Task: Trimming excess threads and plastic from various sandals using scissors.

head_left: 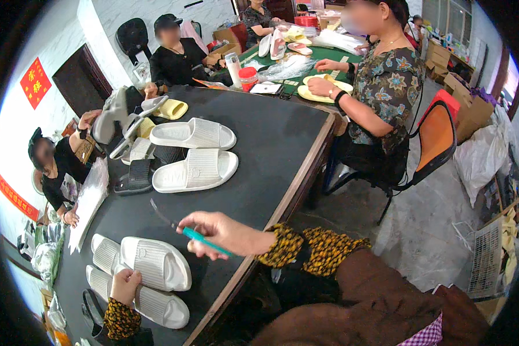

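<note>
My right hand is closed around a thin tool with a teal handle and a dark blade, held just above the dark table. My left hand rests on a white slide sandal at the table's near left corner. Under and beside it lie more white sandals, stacked and overlapping. Both forearms wear black-and-yellow patterned sleeves.
Two more white sandals lie mid-table, with black, grey and yellow ones piled behind. Three other people sit around the tables; one at the right handles a yellow sole. An orange chair, boxes and bags stand right.
</note>
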The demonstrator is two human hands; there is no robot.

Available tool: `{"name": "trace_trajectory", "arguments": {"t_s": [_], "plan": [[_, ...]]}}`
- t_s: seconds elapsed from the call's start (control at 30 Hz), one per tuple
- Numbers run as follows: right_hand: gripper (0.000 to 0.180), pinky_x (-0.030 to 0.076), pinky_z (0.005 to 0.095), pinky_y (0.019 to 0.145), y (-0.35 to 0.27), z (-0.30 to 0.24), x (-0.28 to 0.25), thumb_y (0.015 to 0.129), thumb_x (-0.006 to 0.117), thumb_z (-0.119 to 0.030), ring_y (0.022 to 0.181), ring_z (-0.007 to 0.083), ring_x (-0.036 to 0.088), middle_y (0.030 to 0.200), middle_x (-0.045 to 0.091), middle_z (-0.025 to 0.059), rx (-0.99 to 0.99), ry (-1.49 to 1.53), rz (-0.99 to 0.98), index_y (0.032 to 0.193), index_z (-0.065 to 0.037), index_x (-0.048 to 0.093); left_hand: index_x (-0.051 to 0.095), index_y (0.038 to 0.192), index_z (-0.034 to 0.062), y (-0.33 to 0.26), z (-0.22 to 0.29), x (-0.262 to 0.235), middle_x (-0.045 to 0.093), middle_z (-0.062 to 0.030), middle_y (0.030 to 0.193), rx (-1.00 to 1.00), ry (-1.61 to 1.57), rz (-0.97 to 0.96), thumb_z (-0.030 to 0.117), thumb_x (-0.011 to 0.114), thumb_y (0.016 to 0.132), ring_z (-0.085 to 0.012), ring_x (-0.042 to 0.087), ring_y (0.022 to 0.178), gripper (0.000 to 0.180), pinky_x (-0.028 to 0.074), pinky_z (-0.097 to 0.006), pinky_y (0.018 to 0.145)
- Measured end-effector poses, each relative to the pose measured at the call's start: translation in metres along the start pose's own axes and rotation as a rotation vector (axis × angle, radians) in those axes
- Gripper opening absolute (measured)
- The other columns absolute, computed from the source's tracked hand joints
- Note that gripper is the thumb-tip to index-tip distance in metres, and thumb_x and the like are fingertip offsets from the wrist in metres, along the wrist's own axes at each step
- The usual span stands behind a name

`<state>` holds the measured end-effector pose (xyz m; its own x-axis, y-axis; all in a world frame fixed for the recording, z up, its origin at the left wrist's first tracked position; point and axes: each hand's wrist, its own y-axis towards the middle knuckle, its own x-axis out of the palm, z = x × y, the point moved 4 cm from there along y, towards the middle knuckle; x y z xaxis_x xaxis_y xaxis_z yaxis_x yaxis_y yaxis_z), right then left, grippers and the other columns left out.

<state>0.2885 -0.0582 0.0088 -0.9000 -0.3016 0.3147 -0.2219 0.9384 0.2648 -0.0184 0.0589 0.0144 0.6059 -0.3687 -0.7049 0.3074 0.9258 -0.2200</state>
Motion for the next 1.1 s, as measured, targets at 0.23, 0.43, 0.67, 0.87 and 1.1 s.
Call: {"name": "trace_trajectory", "arguments": {"t_s": [0.23,0.43,0.67,0.87,1.1], "plan": [[0.039,0.036,0.0157,0.035,-0.024,-0.055,-0.042,0.082,0.059,-0.017,0.047,0.0041,0.049,0.074,0.055,0.0036,0.042,-0.025,0.089,0.116,-0.003,0.045,0.058,0.084,-0.0028,-0.002,-0.001,0.023,0.055,0.0005,0.065,0.011,-0.115,-0.148,0.020,0.056,0.085,-0.0061,0.048,0.056,0.023,0.037,-0.020,0.051],[0.041,0.036,0.0169,0.036,-0.023,-0.088,-0.041,0.081,0.062,-0.019,0.046,0.0038,0.048,0.070,0.055,0.0018,0.079,-0.170,0.051,0.116,-0.002,0.046,0.056,0.087,-0.0031,-0.008,-0.010,0.036,0.053,0.0011,0.070,-0.047,-0.343,-0.255,0.019,0.055,0.085,-0.0058,0.046,0.061,0.023,0.036,-0.021,0.054],[0.042,0.039,0.0163,0.043,-0.013,-0.102,-0.036,0.081,0.062,-0.014,0.052,0.0029,0.049,0.077,0.058,0.0023,0.053,-0.232,-0.103,0.118,-0.003,0.046,0.051,0.107,-0.0059,-0.028,0.010,0.032,0.060,-0.0114,0.099,-0.043,-0.771,-0.090,0.010,0.048,0.086,-0.0172,0.058,0.088,0.026,0.046,-0.029,0.078],[0.038,0.035,0.0157,0.034,0.020,-0.091,-0.027,0.082,0.059,-0.009,0.045,0.0042,0.049,0.074,0.057,0.0038,-0.065,-0.031,-0.069,0.117,-0.002,0.046,0.040,0.122,-0.0085,-0.024,0.061,0.027,0.052,-0.0190,0.119,0.157,-1.025,-0.122,0.001,0.044,0.084,-0.0274,0.054,0.108,0.039,0.042,-0.037,0.095],[0.039,0.038,0.0184,0.040,0.074,-0.048,0.003,0.084,0.058,-0.010,0.047,0.0062,0.049,0.073,0.058,0.0039,-0.172,0.144,-0.140,0.118,0.002,0.041,0.035,0.128,0.0008,0.004,0.080,0.038,0.052,-0.0113,0.114,0.359,-0.974,0.136,-0.003,0.043,0.082,-0.0163,0.054,0.095,0.046,0.044,-0.027,0.084]]}}
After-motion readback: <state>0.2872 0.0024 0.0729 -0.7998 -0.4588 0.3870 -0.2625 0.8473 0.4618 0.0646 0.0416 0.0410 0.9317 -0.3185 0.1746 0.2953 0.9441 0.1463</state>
